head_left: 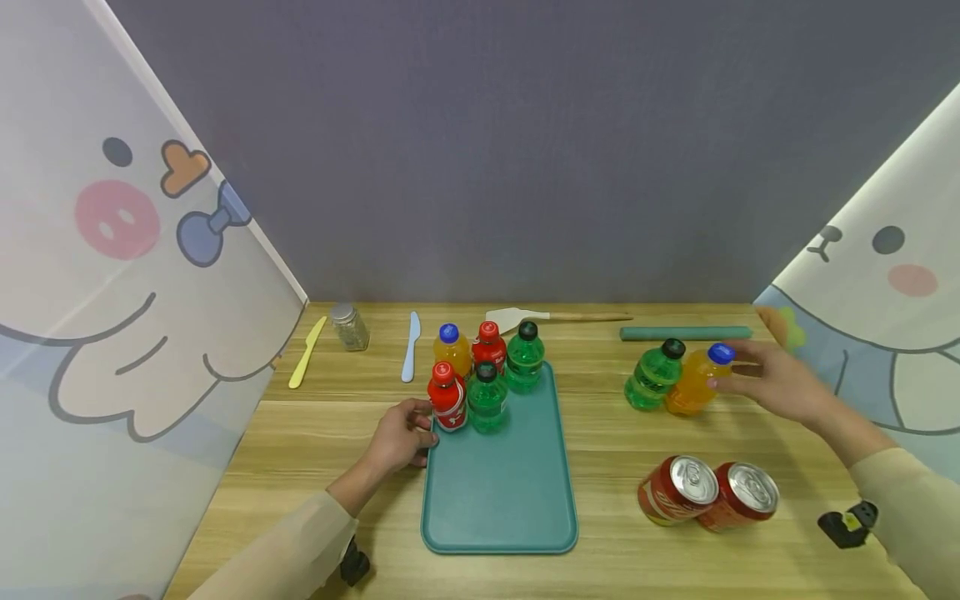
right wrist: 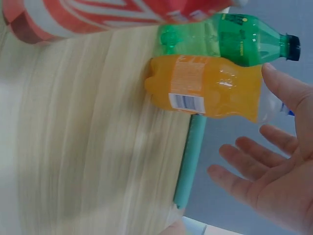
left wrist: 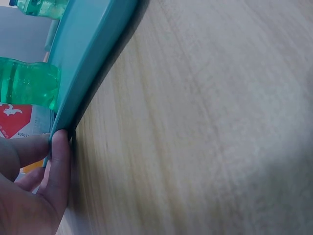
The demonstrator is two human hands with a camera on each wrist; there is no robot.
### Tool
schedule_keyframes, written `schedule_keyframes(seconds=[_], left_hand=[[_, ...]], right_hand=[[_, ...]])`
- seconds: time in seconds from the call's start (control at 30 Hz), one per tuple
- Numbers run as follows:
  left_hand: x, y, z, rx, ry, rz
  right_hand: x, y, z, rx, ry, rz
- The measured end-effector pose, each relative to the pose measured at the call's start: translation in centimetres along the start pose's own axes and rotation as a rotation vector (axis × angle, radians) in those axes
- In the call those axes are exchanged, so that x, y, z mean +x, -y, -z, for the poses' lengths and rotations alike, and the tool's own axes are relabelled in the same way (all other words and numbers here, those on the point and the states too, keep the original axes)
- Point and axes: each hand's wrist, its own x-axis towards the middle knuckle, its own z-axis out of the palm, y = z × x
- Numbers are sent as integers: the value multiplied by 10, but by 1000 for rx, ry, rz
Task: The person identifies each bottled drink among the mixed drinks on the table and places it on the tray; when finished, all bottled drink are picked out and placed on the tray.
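Note:
My left hand (head_left: 401,433) pinches the left rim of a teal tray (head_left: 498,500), thumb above and fingers below, as the left wrist view shows. At the tray's far end stand two red-capped bottles (head_left: 447,398), two green bottles (head_left: 487,400) and an orange soda bottle (head_left: 452,354) with a blue cap. On the right, another orange soda bottle (right wrist: 200,88) stands upright beside a green bottle (right wrist: 232,39). My right hand (right wrist: 279,166) is at its neck, the thumb by the bottle's shoulder and the other fingers spread, not wrapped round it.
Two red soda cans (head_left: 678,492) stand at the front right. Along the back lie a yellow knife (head_left: 307,352), a blue knife (head_left: 411,346), a white spatula (head_left: 513,317) and a teal rod (head_left: 686,333). A small glass jar (head_left: 350,327) stands at the back left.

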Motion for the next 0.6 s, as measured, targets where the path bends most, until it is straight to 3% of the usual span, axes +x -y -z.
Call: schedule_keyframes(seconds=[0.37, 0.6], left_hand=[[-1, -1, 0, 4, -5, -4], [-2, 0, 0, 4, 1, -3]], right_hand=[[2, 0, -10, 22, -34, 9], [1, 3, -15, -71, -97, 0]])
